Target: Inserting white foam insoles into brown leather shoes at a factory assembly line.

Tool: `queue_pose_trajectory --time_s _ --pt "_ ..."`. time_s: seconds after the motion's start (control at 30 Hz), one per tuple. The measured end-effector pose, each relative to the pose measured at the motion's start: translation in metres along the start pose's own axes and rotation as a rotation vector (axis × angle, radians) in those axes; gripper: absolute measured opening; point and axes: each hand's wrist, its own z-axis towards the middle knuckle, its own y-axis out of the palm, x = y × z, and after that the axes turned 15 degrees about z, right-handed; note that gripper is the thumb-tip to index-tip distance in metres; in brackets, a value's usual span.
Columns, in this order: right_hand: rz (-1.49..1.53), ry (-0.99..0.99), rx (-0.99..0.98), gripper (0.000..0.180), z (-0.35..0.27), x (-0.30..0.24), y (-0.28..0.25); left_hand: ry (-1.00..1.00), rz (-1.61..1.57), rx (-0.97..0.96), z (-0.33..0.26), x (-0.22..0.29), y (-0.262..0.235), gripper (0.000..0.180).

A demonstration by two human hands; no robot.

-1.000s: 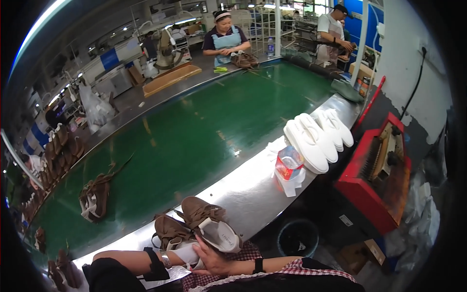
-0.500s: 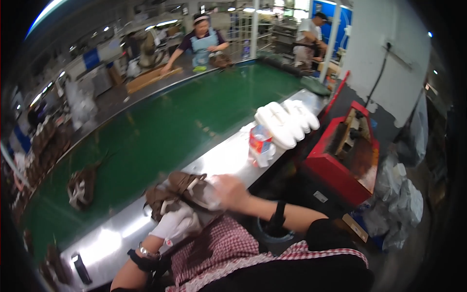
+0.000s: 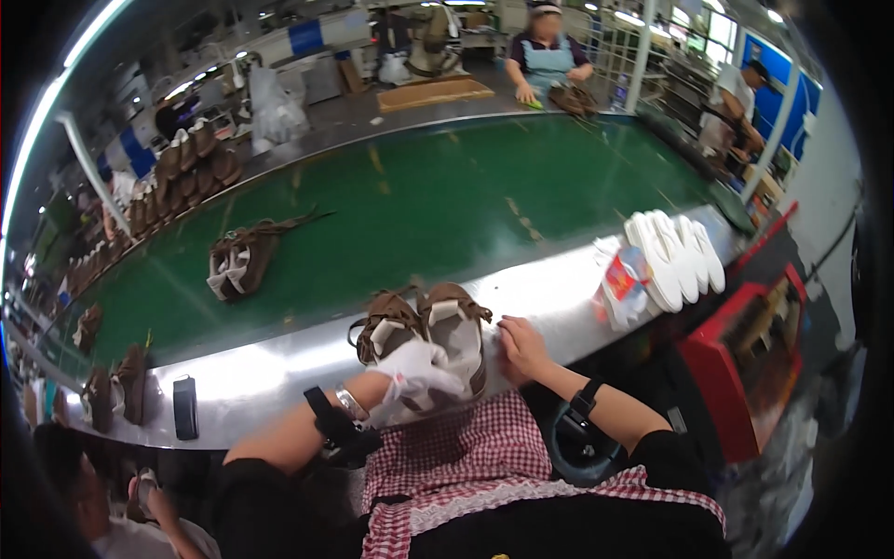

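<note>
A pair of brown lace-up shoes with pale linings stands before me on the metal ledge: a left shoe (image 3: pixel 386 321) and a right shoe (image 3: pixel 453 340). My left hand (image 3: pixel 419 370), in a white glove, is closed over the near ends of the pair; its fingertips are partly hidden. Bare and just right of the right shoe, my right hand (image 3: pixel 523 349) has its fingers loosely bent and apart, with nothing seen in them. Farther right on the ledge lie several white foot-shaped pieces (image 3: pixel 672 261), beside a clear plastic bottle (image 3: pixel 624 284) with a red label.
A green conveyor belt (image 3: pixel 391 224) runs beyond the ledge, carrying another brown shoe pair (image 3: pixel 244 259). A black oblong object (image 3: pixel 185 408) lies on the ledge. To the right stands a red machine (image 3: pixel 745 363). One person (image 3: pixel 545 61) works across the belt; another sits lower left.
My right hand has come away from the right shoe to its right side. My left hand stays on the pair. The view has swung left, bringing another person in at lower left.
</note>
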Motion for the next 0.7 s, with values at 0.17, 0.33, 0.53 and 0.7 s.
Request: queue_pose_trajectory --time_s 0.17,0.33,0.53,0.7 --pt "-0.364 -0.253 -0.141 0.043 0.021 0.006 0.005 0.119 -0.672 0.106 0.017 0.01 -0.086 0.023" --pt "-0.214 -0.276 -0.329 0.04 0.05 0.011 -0.017 0.183 -0.296 0.368 0.106 -0.009 -0.144 0.028" --pt "-0.137 -0.402 -0.289 0.04 0.059 0.02 -0.015 0.052 0.593 0.793 0.221 -0.043 -0.173 0.037" --pt "-0.124 -0.406 -0.289 0.038 0.062 0.025 -0.016 -0.233 1.018 0.898 0.259 -0.083 -0.106 0.067"
